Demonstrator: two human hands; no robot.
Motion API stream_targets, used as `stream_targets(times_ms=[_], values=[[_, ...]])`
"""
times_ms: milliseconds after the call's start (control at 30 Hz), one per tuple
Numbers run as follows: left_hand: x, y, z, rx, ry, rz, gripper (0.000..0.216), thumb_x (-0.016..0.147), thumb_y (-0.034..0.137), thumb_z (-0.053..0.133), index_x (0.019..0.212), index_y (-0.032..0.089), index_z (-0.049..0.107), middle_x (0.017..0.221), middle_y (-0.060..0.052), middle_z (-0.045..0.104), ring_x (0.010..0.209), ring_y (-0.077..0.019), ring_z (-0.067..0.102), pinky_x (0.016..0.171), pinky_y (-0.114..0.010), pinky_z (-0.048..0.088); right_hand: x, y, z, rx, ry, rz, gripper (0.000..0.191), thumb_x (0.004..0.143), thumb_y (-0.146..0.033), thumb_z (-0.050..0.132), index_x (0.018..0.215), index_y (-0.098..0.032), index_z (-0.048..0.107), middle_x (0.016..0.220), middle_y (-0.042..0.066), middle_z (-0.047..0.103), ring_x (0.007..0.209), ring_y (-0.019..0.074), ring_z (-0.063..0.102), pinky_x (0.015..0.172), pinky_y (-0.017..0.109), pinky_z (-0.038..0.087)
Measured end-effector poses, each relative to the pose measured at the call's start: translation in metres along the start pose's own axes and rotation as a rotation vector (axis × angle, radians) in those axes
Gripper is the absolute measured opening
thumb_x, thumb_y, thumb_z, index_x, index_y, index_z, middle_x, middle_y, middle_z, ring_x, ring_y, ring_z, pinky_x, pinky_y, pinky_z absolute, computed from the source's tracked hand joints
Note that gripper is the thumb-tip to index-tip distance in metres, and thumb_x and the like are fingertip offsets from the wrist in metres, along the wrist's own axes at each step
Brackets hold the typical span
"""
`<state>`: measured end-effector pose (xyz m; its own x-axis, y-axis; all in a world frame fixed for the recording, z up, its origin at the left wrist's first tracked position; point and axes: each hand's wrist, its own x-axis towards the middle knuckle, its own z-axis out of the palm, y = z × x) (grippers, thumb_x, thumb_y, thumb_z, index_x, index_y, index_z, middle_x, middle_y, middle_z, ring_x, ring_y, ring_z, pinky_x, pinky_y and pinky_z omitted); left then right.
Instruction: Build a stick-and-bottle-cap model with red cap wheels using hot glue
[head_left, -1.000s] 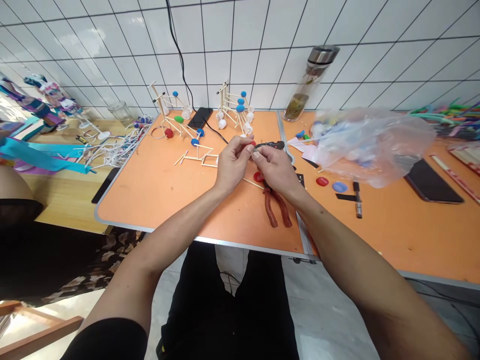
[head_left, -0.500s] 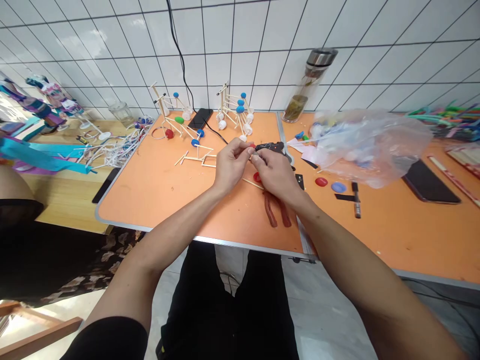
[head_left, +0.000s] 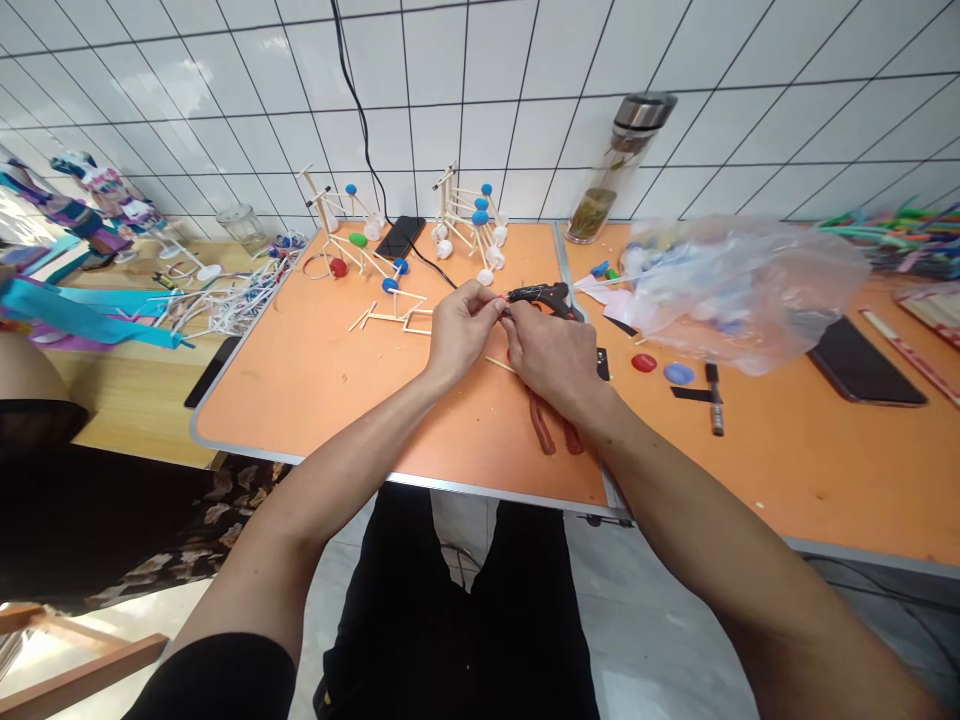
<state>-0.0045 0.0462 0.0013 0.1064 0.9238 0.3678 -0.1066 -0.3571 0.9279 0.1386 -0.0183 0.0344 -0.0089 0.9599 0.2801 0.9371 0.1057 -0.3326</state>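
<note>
Two wheeled stick models (head_left: 481, 217), one glue gun (head_left: 541, 294), three phones (head_left: 866, 366), one bottle (head_left: 596, 205)

Left hand (head_left: 461, 332) and right hand (head_left: 559, 352), fingertips (head_left: 496, 306) together

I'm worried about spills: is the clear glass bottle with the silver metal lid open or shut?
Shut, it appears: the silver metal lid sits on top of the clear glass bottle. How tightly, I cannot tell.

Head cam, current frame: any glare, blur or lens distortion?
Head view: glare on the wall tiles, upper left; in the same view, tile lines fan outward and the bottle leans, likely wide-angle distortion; head view, right edge: colored fuzzy sticks smeared; head view, center: left hand and right hand fairly clear, the small piece between them mostly hidden.
</note>
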Motion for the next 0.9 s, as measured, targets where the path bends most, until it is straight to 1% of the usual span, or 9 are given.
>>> stream_targets(times_ms=[100,200,333,400,500,667,767,833,900], values=[[-0.002,0.003,0.0,-0.02,-0.017,0.035,0.026,0.095,0.036,0.089,0.084,0.019,0.072,0.077,0.001,0.076,0.073,-0.0118,0.069,0.072,-0.025,0.053,0.002,0.002,-0.004,0.216,-0.034,0.013,0.031,0.111,-0.043,0.05,0.113,-0.019,0.071,0.093,0.015,0.075,0.081,0.0294,0.065,0.072,0.035,0.037],[-0.003,0.008,0.002,-0.127,-0.08,0.109,0.031,0.096,0.049,0.088,0.094,0.021,0.075,0.08,0.001,0.076,0.076,-0.0135,0.072,0.081,-0.03,0.06,0.009,0.011,-0.014,0.782,-0.231,0.043,0.035,0.105,-0.058,0.054,0.096,-0.026,0.061,0.065,-0.001,0.048,0.057,0.0199,0.041,0.057,0.031,0.032],[-0.002,0.007,0.003,-0.145,-0.087,0.161,0.035,0.099,0.057,0.084,0.103,0.023,0.075,0.089,-0.002,0.08,0.085,-0.0164,0.077,0.09,-0.034,0.063,0.016,0.018,-0.013,1.194,-0.436,0.104,0.037,0.096,-0.065,0.063,0.096,-0.028,0.056,0.061,-0.011,0.025,0.05,0.0135,0.014,0.049,0.029,0.019],[-0.001,0.004,0.003,-0.103,-0.064,0.149,0.032,0.099,0.053,0.085,0.103,0.023,0.075,0.098,-0.004,0.083,0.091,-0.0172,0.079,0.089,-0.033,0.062,0.017,0.017,-0.006,1.075,-0.249,0.066,0.035,0.098,-0.06,0.065,0.09,-0.027,0.057,0.062,-0.008,0.036,0.053,0.0141,0.026,0.054,0.029,0.025],[-0.001,0.0,0.002,-0.026,-0.038,0.132,0.024,0.1,0.044,0.084,0.101,0.023,0.075,0.101,-0.004,0.084,0.094,-0.017,0.078,0.089,-0.031,0.062,0.013,0.014,0.002,0.545,0.021,-0.039,0.031,0.107,-0.048,0.055,0.088,-0.024,0.062,0.078,0.006,0.065,0.073,0.0225,0.056,0.068,0.033,0.035],[-0.001,-0.004,0.002,-0.058,-0.034,0.088,0.025,0.099,0.046,0.085,0.098,0.022,0.076,0.096,-0.002,0.082,0.09,-0.0156,0.077,0.088,-0.03,0.063,0.004,0.004,0.001,-0.041,0.019,-0.003,0.037,0.114,-0.039,0.044,0.125,-0.019,0.073,0.103,0.017,0.081,0.088,0.033,0.07,0.072,0.036,0.033],[0.001,-0.005,0.0,-0.126,-0.067,0.093,0.038,0.092,0.056,0.091,0.097,0.021,0.078,0.097,-0.003,0.083,0.09,-0.016,0.078,0.088,-0.03,0.064,0.002,0.003,-0.003,0.035,0.045,-0.011,0.032,0.113,-0.038,0.048,0.117,-0.019,0.073,0.097,0.015,0.078,0.083,0.0298,0.067,0.071,0.035,0.033],[0.002,-0.003,-0.001,-0.156,-0.092,0.107,0.047,0.087,0.065,0.093,0.097,0.021,0.078,0.094,-0.003,0.083,0.087,-0.0158,0.078,0.086,-0.031,0.065,0.005,0.007,-0.008,0.353,-0.005,0.008,0.029,0.111,-0.042,0.052,0.103,-0.021,0.07,0.081,0.008,0.068,0.07,0.0232,0.058,0.065,0.032,0.033],[0.002,0.003,-0.002,-0.181,-0.132,0.124,0.052,0.085,0.07,0.093,0.098,0.022,0.079,0.089,-0.002,0.082,0.083,-0.0153,0.077,0.084,-0.031,0.065,0.009,0.014,-0.017,0.816,-0.219,0.077,0.03,0.108,-0.05,0.058,0.095,-0.023,0.063,0.064,-0.003,0.048,0.054,0.0157,0.038,0.055,0.028,0.028]])
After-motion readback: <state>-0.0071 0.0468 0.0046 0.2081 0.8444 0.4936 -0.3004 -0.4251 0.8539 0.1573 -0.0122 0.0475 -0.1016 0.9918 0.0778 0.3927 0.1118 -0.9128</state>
